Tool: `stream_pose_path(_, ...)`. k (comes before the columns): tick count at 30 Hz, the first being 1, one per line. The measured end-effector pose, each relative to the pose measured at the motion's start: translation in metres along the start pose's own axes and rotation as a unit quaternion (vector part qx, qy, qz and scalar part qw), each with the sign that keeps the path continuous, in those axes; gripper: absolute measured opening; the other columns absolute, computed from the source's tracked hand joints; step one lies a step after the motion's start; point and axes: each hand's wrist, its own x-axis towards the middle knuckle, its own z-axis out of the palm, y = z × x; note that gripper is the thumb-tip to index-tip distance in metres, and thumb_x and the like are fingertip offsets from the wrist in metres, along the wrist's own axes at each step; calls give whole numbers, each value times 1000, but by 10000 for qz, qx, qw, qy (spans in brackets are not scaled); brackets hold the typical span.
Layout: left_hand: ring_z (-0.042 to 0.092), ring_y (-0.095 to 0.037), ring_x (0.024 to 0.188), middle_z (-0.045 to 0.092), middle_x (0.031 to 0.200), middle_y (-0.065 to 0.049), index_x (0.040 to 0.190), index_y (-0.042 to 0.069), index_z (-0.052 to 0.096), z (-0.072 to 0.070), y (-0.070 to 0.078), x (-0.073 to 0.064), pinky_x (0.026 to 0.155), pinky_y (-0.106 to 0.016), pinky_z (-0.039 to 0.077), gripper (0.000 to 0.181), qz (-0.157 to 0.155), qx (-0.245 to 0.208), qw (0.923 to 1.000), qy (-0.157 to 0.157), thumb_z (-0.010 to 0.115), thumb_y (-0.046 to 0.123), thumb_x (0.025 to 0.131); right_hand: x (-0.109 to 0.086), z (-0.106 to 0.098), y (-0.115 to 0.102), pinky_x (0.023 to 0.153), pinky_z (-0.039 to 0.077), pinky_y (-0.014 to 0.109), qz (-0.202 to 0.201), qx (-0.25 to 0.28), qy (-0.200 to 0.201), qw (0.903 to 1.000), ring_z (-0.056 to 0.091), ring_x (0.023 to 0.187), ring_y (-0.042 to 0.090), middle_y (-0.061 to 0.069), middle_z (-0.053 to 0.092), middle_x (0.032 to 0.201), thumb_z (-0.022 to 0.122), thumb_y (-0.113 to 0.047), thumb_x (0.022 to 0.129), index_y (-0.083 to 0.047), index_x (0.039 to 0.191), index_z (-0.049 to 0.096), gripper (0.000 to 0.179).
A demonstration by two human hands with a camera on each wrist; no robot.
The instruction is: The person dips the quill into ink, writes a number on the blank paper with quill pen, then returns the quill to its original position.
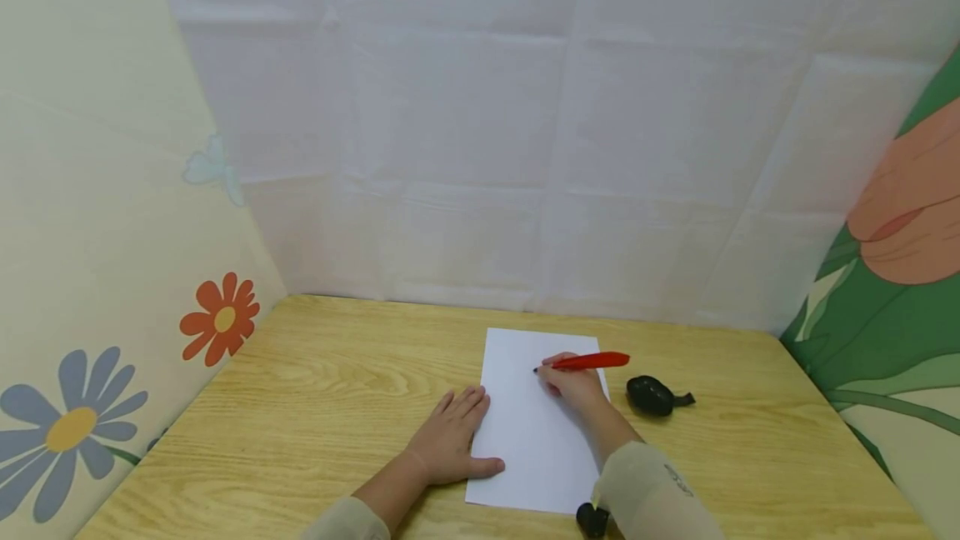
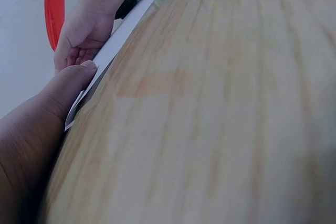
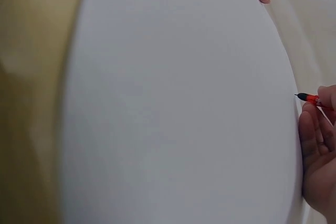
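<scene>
Red pen, dark at the tip, is pinched between the thumb and fingers of the right hand; it slants over the upper half of a white sheet of paper, tip towards the left, and I cannot tell whether the tip touches the sheet; the left hand rests at the sheet's left edge, fingers straight and spread, gripping nothing, its thumb lying over the paper; the sheet lies on a wood-grain table, right of the middle; 2 black lumps are near it, 1 with a short tail just right of the paper, 1 smaller at its lower right corner, by the pale right sleeve; behind the table hangs a creased white cloth; 2 flowers, 1 red and 1 grey-blue, decorate the left wall.
</scene>
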Motion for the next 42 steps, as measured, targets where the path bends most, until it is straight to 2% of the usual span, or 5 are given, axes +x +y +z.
stream_pose_path(18,21,-26,152,27,162,-9,153,4,31,-1,0,-1,124,-51,14,103,52,34,10000,63,54,75,81,-3,2,1,62,47,23,-150,-59,-78,9998,55,64,16,0,61,67,75,-21,84,-7,98,68,21)
stream_pose_path(29,21,-26,152,27,162,-9,153,4,32,0,-1,-1,124,-50,14,103,65,19,10000,64,54,75,81,-5,3,0,65,48,23,43,-84,-134,9999,57,67,16,0,63,70,76,-22,83,-9,99,70,21)
stream_pose_path(42,21,-26,152,28,162,-10,153,4,32,0,-1,0,124,-51,14,103,55,32,9999,93,55,74,81,-9,4,0,65,48,23,-68,-131,-226,9996,57,68,17,0,64,71,75,-21,84,-8,99,70,21)
